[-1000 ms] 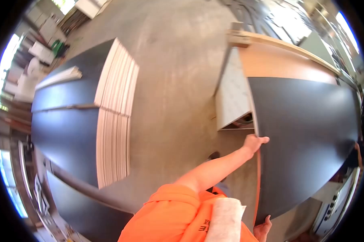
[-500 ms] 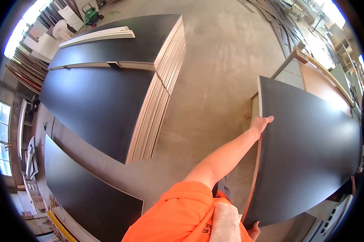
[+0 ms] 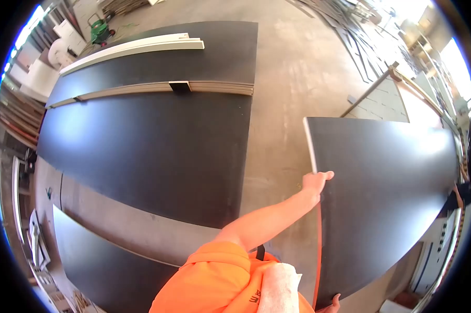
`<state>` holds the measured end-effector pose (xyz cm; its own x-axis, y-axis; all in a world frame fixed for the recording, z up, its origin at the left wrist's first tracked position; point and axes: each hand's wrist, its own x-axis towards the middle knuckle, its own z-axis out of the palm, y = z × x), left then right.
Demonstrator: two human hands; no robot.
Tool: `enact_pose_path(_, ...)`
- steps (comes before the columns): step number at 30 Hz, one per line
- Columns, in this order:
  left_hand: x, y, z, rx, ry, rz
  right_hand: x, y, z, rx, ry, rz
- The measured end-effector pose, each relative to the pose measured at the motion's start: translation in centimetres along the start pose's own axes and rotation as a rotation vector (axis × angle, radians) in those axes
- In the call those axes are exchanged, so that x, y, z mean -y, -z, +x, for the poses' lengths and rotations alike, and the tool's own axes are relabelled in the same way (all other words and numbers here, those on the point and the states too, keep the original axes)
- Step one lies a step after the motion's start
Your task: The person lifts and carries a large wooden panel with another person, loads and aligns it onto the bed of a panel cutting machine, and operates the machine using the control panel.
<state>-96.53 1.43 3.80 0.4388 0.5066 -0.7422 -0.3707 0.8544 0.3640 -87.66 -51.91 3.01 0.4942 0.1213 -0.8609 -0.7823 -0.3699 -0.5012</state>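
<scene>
Head | left hand (image 3: 317, 182), arm outstretched, gripping dark panel (image 3: 384, 203) by edge | right hand (image 3: 331, 306) holding near end | floor (image 3: 282, 99) stretching wide beside left

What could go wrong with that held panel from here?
The left hand grips the dark panel by its edge, so it might slip. The right hand holds it near a corner, so an uneven lift could tilt it. White strips lie across the stacked boards; a knock from the panel could shift them.
</scene>
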Motion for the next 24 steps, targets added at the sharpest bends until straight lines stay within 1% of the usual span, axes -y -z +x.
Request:
enact_pose_path(2,-1.0,5.2,-4.5,0.006,0.023,-0.022,-5.6,-1.3,-4.4,-0.004,0.01,0.047)
enact_pose_path(5,-2.0,13.8,-9.9,-0.118,0.069,0.054,-13.7,-3.7,-10.4,0.018,0.023,0.108)
enact_pose_path(6,-2.6,16.6,-12.4,-0.025,0.104,-0.006,-16.8,-4.1,-11.9,0.011,0.03,0.11)
enact_pose_path(8,-3.4,21.8,-15.7,-0.03,0.115,0.019,-22.4,-4.7,-16.3,-0.027,0.054,0.12)
enact_pose_path(11,-6.1,30.0,-21.0,-0.032,0.113,-0.008,-28.4,-7.8,-22.6,-0.057,0.087,0.092)
enact_pose_path(13,-9.4,35.5,-25.2,-0.019,0.123,-0.042,-33.2,-11.3,-26.0,-0.059,0.083,0.088)
enact_pose_path(14,-10.9,38.7,-26.6,-0.101,0.104,0.033,-36.0,-13.0,-27.8,-0.058,0.078,0.09)
enact_pose_path(17,-16.7,48.0,-31.0,-0.003,0.166,-0.039,-43.8,-19.6,-32.6,-0.055,0.07,0.074)
enact_pose_path(18,-18.7,50.8,-32.9,-0.003,0.116,-0.051,-46.6,-22.2,-34.0,-0.04,0.064,0.068)
enact_pose_path(21,-24.1,61.4,-35.9,-0.091,0.044,0.051,-55.2,-29.9,-39.3,-0.029,0.038,0.037)
enact_pose_path(22,-27.1,63.7,-39.0,-0.225,0.02,0.162,-57.8,-32.3,-41.1,-0.02,0.028,0.023)
enact_pose_path(24,-31.1,70.2,-43.4,-0.143,0.056,0.091,-63.0,-36.8,-44.8,-0.001,0.015,0.01)
